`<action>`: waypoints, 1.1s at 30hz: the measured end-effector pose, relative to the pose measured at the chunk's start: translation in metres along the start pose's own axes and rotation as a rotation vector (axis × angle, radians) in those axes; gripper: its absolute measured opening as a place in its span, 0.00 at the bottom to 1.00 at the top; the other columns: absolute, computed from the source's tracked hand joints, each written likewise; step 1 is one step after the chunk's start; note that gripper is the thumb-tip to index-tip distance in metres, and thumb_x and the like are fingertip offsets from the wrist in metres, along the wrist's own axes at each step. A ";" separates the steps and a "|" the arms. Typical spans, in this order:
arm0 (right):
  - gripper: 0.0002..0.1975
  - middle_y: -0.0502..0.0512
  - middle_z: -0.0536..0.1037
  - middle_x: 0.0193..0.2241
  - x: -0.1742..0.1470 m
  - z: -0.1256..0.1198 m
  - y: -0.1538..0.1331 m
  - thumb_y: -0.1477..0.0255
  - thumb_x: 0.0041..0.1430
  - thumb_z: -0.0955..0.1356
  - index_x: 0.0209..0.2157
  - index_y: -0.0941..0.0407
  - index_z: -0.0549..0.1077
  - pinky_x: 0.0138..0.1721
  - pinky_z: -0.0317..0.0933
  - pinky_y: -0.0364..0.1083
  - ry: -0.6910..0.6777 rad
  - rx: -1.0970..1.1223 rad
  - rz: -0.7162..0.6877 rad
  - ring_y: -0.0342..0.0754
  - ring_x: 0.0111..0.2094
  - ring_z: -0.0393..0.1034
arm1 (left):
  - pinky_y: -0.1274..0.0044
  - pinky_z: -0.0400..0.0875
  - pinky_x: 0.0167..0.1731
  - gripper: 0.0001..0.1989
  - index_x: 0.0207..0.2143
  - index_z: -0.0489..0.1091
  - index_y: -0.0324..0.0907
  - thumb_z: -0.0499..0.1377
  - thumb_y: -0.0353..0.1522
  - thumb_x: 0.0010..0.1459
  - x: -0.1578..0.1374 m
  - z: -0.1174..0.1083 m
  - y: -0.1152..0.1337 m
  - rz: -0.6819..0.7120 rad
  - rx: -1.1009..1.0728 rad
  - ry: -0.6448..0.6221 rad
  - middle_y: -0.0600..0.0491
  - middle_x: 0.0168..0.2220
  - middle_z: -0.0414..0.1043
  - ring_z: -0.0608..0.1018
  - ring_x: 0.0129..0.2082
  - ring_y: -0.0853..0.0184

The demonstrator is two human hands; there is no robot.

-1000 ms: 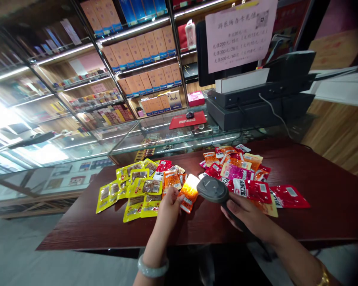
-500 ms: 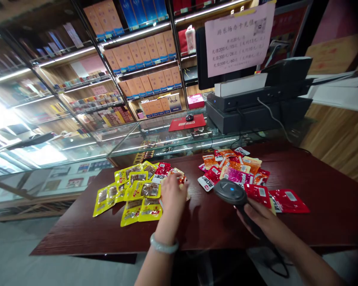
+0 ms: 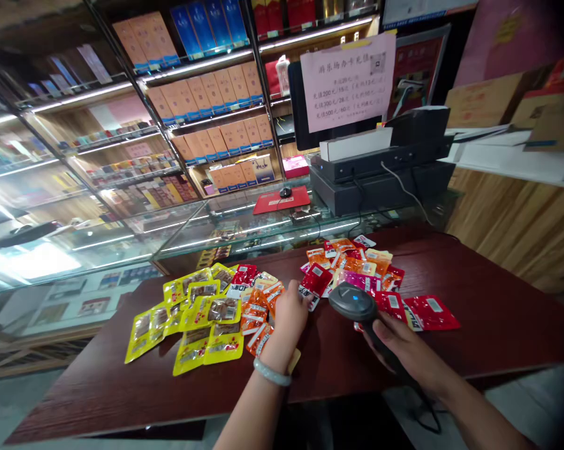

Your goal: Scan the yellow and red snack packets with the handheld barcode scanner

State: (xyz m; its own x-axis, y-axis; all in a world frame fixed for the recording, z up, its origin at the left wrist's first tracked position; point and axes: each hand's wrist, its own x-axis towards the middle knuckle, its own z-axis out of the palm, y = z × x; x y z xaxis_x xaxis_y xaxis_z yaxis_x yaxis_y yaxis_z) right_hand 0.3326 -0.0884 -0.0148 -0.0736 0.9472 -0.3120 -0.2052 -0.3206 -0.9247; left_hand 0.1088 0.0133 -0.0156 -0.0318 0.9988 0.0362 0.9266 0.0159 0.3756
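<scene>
My left hand (image 3: 291, 315), with a pale bangle on the wrist, is closed at the fingertips on the edge of a red snack packet (image 3: 316, 279). My fingers partly cover the packet's lower left side. In my right hand (image 3: 397, 337) is a dark handheld barcode scanner (image 3: 354, 302), its head tilted toward the packets. Orange snack packets (image 3: 254, 309) lie under and left of my left hand, beside several yellow snack packets (image 3: 223, 309). Beyond the scanner is a mixed pile of red, orange and purple packets (image 3: 357, 278). Two red packets (image 3: 431, 312) lie near my right hand.
The dark wooden tabletop (image 3: 488, 281) bears the packets. Behind it stand a glass counter (image 3: 192, 240), a mouse (image 3: 286, 192) on a red mat (image 3: 263, 203), and a monitor with a pink notice (image 3: 347, 81). The scanner's cable (image 3: 429, 412) hangs past the near edge.
My left hand has moved right from the orange packets to the red packet and closed on it; the packet has turned. The right hand still holds the scanner. The view has shifted slightly right.
</scene>
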 end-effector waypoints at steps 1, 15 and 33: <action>0.27 0.47 0.72 0.23 0.002 0.001 -0.001 0.45 0.50 0.72 0.41 0.52 0.74 0.20 0.56 0.37 -0.017 0.005 -0.007 0.41 0.22 0.66 | 0.76 0.61 0.33 0.11 0.43 0.66 0.44 0.59 0.38 0.61 -0.004 -0.003 -0.005 -0.021 -0.030 0.006 0.51 0.35 0.77 0.78 0.37 0.62; 0.26 0.45 0.66 0.22 0.022 0.030 -0.015 0.42 0.53 0.68 0.32 0.52 0.69 0.21 0.55 0.40 -0.278 -0.083 -0.082 0.41 0.20 0.60 | 0.71 0.68 0.41 0.18 0.52 0.66 0.43 0.59 0.38 0.60 -0.035 -0.028 -0.057 -0.174 -0.084 0.097 0.48 0.40 0.77 0.78 0.42 0.58; 0.28 0.44 0.68 0.19 0.046 0.004 -0.019 0.41 0.56 0.64 0.31 0.54 0.66 0.17 0.53 0.40 -0.115 -0.231 -0.118 0.41 0.18 0.62 | 0.63 0.68 0.49 0.36 0.48 0.74 0.33 0.53 0.56 0.57 0.093 0.011 0.052 -0.084 0.161 0.012 0.33 0.48 0.75 0.74 0.52 0.46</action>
State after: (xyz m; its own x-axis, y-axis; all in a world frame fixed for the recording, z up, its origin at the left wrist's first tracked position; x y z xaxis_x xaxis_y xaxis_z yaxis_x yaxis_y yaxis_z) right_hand 0.3294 -0.0386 -0.0112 -0.1749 0.9672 -0.1844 0.0084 -0.1858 -0.9825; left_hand 0.1579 0.1074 -0.0034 -0.1157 0.9930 0.0225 0.9684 0.1077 0.2250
